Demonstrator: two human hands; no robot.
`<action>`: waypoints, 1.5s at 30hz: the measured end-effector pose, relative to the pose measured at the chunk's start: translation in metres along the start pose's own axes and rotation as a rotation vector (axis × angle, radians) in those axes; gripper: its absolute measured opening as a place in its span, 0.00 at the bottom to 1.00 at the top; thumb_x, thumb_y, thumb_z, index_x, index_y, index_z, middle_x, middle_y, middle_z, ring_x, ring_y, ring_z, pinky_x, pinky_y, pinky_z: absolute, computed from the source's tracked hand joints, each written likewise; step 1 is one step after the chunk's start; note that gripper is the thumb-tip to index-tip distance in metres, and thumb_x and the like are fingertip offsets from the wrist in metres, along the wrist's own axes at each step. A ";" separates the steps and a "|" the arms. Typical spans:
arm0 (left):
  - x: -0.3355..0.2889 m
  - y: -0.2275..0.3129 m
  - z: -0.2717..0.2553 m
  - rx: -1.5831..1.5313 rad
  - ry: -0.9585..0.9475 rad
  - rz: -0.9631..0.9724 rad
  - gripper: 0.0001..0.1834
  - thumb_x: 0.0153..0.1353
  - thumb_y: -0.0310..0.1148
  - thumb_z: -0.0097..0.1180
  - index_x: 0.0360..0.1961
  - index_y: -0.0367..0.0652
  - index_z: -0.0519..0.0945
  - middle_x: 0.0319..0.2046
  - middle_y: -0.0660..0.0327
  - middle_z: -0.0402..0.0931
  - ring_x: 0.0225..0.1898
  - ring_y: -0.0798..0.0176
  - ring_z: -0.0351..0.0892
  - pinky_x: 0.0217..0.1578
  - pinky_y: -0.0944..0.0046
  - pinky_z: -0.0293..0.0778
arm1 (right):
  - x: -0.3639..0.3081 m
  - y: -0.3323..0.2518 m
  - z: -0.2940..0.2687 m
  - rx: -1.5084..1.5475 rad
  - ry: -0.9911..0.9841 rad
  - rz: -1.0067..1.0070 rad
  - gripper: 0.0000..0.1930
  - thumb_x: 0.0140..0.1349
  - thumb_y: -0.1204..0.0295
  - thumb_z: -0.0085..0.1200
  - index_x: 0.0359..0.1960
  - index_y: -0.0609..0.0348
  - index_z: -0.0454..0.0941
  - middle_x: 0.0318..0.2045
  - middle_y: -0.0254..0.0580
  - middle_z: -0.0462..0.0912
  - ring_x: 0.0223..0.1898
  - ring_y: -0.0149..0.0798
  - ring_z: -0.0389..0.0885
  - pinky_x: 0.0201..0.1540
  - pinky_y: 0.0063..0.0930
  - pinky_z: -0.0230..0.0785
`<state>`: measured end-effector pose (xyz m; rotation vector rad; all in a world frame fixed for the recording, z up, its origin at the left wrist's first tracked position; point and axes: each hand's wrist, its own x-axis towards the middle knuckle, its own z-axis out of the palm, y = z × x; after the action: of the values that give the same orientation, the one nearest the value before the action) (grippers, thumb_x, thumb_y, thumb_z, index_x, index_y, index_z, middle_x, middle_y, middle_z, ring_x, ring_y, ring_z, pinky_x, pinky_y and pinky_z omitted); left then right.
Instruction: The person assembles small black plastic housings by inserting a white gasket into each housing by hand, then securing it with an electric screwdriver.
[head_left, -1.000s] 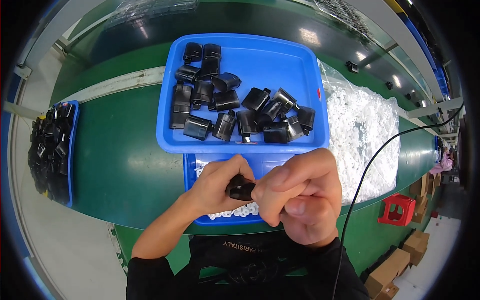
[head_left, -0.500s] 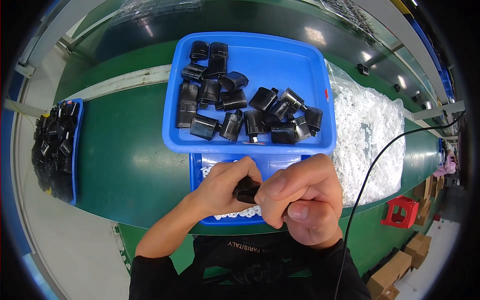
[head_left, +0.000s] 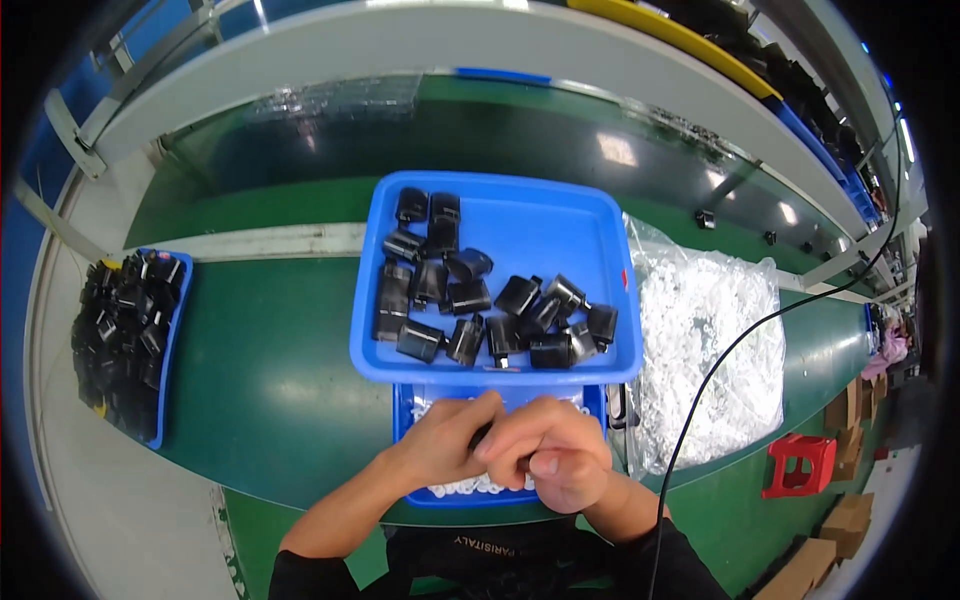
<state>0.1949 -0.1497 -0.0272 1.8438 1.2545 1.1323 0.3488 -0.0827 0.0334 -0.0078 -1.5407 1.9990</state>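
Note:
Both hands meet over a lower blue tray (head_left: 402,402) at the table's front edge. My left hand (head_left: 445,442) is wrapped round a black plastic housing (head_left: 481,436), and only a small dark part of it shows between the fingers. Closed against its near side is my right hand (head_left: 560,455), thumb and curled fingers pinching at the piece; the exact contact is hidden. Small white plastic pieces (head_left: 470,487) lie in the lower tray beneath the hands. Just beyond, a larger blue tray (head_left: 500,377) holds several similar black housings (head_left: 468,296), some with short stubs.
A clear bag of white pieces (head_left: 710,350) lies right of the trays, with a black cable (head_left: 735,345) hanging across it. At far left stands another tray heaped with black parts (head_left: 125,330). A red stool (head_left: 800,466) and cardboard boxes (head_left: 848,522) are at the right.
The view has tilted up, so the trays and table appear lower and more of the frame above shows. My hands remain together on the black housing, the right one drawn closer over it.

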 end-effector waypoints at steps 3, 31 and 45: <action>0.006 0.007 -0.006 -0.067 -0.122 -0.064 0.16 0.49 0.33 0.65 0.33 0.41 0.70 0.23 0.52 0.77 0.27 0.44 0.78 0.25 0.55 0.71 | -0.002 0.004 -0.002 -0.097 -0.106 -0.081 0.19 0.58 0.69 0.38 0.43 0.75 0.71 0.15 0.47 0.74 0.15 0.33 0.65 0.21 0.26 0.58; 0.015 0.080 -0.035 0.253 0.343 -0.003 0.23 0.36 0.23 0.72 0.33 0.38 0.72 0.24 0.58 0.75 0.22 0.64 0.77 0.23 0.71 0.72 | -0.031 -0.032 -0.058 -1.170 0.109 -0.316 0.05 0.47 0.73 0.58 0.21 0.60 0.76 0.16 0.37 0.74 0.14 0.35 0.70 0.16 0.26 0.61; 0.090 0.061 -0.046 0.548 0.322 -0.054 0.16 0.46 0.24 0.68 0.33 0.36 0.73 0.30 0.58 0.72 0.32 0.60 0.75 0.32 0.65 0.71 | -0.054 0.042 -0.021 -1.724 -0.143 -0.020 0.18 0.49 0.70 0.52 0.43 0.62 0.80 0.22 0.33 0.74 0.15 0.27 0.74 0.14 0.23 0.61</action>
<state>0.1939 -0.0853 0.0715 2.0399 1.9416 1.1661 0.3810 -0.0948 -0.0296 -0.5122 -2.7602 0.1301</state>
